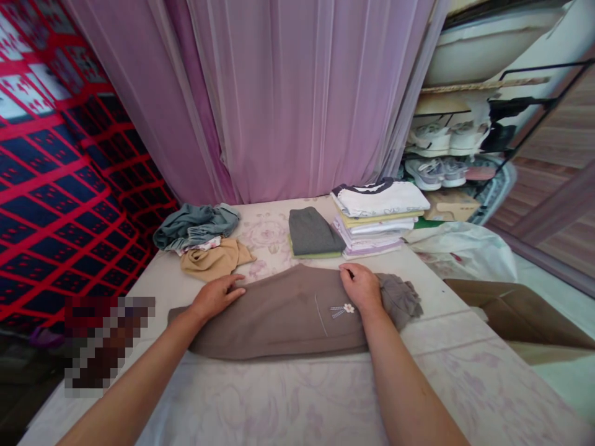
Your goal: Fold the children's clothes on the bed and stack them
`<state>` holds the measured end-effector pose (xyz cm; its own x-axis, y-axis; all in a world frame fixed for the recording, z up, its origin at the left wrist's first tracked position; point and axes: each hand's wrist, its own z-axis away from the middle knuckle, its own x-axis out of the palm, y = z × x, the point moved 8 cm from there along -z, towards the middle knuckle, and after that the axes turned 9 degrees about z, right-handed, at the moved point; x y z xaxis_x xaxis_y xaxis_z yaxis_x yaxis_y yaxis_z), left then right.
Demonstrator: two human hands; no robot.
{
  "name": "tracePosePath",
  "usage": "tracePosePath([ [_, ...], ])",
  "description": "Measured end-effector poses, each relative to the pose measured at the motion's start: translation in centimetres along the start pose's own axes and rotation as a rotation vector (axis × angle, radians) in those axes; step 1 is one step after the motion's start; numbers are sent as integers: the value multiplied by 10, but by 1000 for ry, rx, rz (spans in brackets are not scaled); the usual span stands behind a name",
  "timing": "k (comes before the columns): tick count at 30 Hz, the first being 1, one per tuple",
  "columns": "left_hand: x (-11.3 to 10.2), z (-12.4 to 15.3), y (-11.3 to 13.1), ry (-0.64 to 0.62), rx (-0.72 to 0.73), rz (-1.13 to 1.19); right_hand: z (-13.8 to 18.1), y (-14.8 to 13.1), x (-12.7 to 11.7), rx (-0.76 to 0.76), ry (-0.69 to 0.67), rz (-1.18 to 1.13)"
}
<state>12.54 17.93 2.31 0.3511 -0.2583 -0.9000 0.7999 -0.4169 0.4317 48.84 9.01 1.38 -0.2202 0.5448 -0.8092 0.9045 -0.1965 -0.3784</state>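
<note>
A taupe-brown garment (pixel 283 313) lies flat across the pale floral bed surface (pixel 297 396), with a small flower-and-bow trim near its right end and a ruffled grey edge (pixel 400 300) sticking out on the right. My left hand (pixel 216 296) rests flat on the garment's left part, fingers stretched out toward the middle. My right hand (pixel 360 286) presses on the right part, just above the trim, fingers curved down onto the cloth.
Behind the garment sit a folded grey piece on a green one (pixel 312 234), a stack of folded light clothes (pixel 376 217), and a loose heap of grey-blue and tan clothes (pixel 202 238). Pink curtains hang behind. A shoe rack (pixel 446 155) stands at right, a white bag (pixel 465 248) beside the bed.
</note>
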Motion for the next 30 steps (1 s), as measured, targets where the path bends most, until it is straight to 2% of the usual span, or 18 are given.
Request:
tracePosePath([
  [3,-7,6,-8,5,-39,-130,0,-1,1,-1,-7,32],
  [6,-7,7,-6,12,-74,-218,1,-4,0,-4,-27,77],
  [11,-7,17,6,11,-47,-257,2,-13,-2,-31,-129,217],
  [14,-12,29,3,9,-26,-235,3,-24,-3,-79,-215,305],
  [17,-19,40,-12,31,-55,-153,12,-55,-9,-145,-205,308],
  [20,-22,44,-31,41,-117,-72,39,-112,-10,-267,-176,237],
  [23,-19,41,-41,39,-156,-36,81,-166,13,-425,-379,193],
  [26,-16,37,-46,45,-180,3,105,-182,35,-403,-559,233],
  [30,-21,39,-58,21,-193,64,107,-178,41,-378,-611,275],
])
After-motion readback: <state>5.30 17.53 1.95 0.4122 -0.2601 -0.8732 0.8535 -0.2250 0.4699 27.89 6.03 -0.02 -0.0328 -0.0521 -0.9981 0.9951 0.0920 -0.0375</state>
